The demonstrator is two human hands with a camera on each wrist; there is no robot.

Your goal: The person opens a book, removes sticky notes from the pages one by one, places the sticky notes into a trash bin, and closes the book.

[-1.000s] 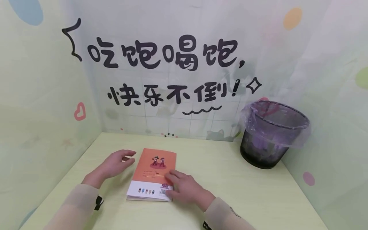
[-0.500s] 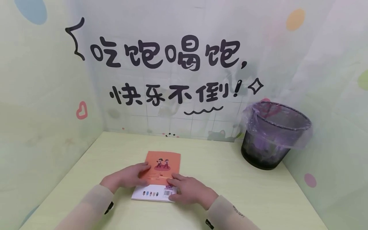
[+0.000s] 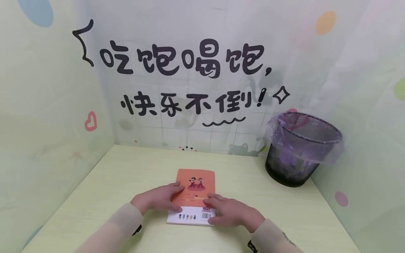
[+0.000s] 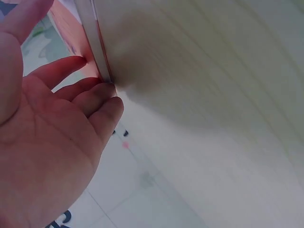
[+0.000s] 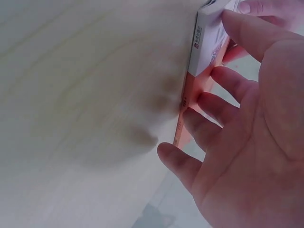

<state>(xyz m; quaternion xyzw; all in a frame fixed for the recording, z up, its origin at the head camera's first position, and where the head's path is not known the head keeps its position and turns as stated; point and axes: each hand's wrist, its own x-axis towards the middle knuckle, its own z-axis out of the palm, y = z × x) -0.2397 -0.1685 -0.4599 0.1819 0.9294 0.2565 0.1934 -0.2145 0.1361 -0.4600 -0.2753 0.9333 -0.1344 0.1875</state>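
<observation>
A thin orange-and-white book (image 3: 197, 200) lies flat on the table, with two cartoon figures, a row of ice pops and a barcode on its upper face. My left hand (image 3: 158, 197) is at its left side, thumb and fingertips touching the edge and cover. In the left wrist view, the left fingers (image 4: 102, 111) meet the page edge. At the book's right side is my right hand (image 3: 234, 211), its fingertips over the edge and its thumb by the barcode. The right wrist view shows these fingers (image 5: 202, 126) extended along the spine (image 5: 190, 90).
A dark waste bin (image 3: 292, 165) with a purple plastic liner stands at the table's back right. Pale printed walls (image 3: 190, 133) with black lettering enclose the back and sides. The pale wooden table (image 3: 237, 175) extends around the book.
From beside the book, my left hand has come onto its left edge. The book has slid right across the table and turned straighter, and both hands have shifted right along with it.
</observation>
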